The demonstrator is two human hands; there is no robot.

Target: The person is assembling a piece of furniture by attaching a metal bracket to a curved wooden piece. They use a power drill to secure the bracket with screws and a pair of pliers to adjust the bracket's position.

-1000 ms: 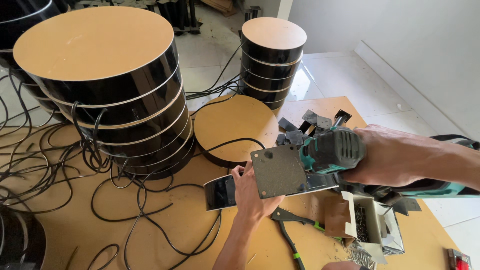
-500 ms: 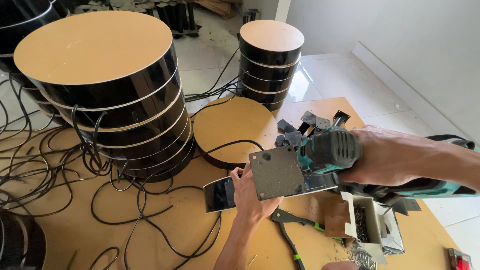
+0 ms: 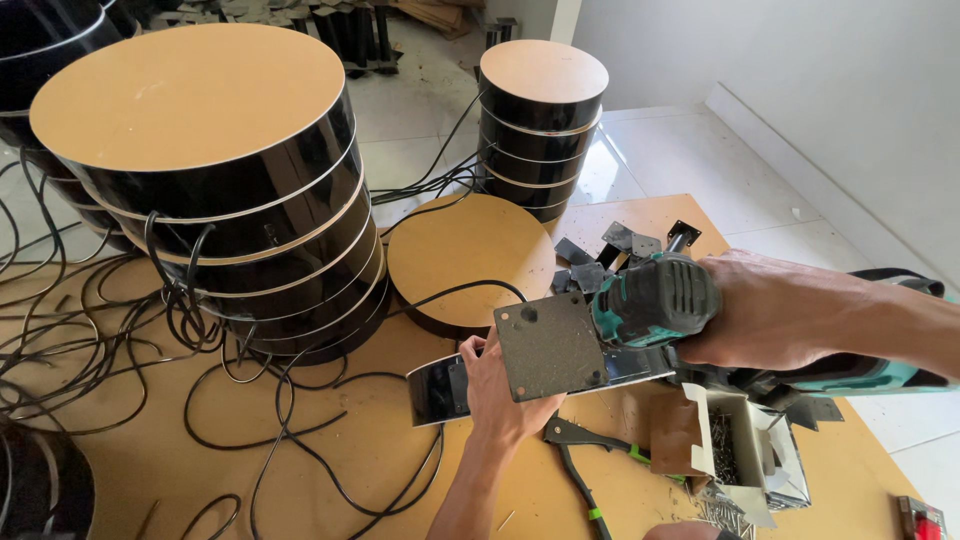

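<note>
- Right hand, centre right of frame: fingers wrapped shut round a teal-and-black power tool; tool's flat square base plate faces the camera at centre.
- Left hand, lower centre: fingers curled onto a glossy black strip lying on the brown board; grip looks closed, but fingertips are hidden behind the plate, so can't tell how tight.
- Base plate sits just in front of the left hand & blocks the strip's right end.
- Around: big stack of round black drums w/ tan tops, upper left; smaller stack, top centre; single low round disc between them, just above the hands.
- Black cables tangle across the left of the frame; one runs over the disc's edge toward the plate.
- Small black metal brackets heaped above the tool.
- Pliers w/ green-marked handles, bottom centre, just below the left hand.
- Open white cardboard box, lower right, holds small metal nails or staples; some spilt beside it.
</note>
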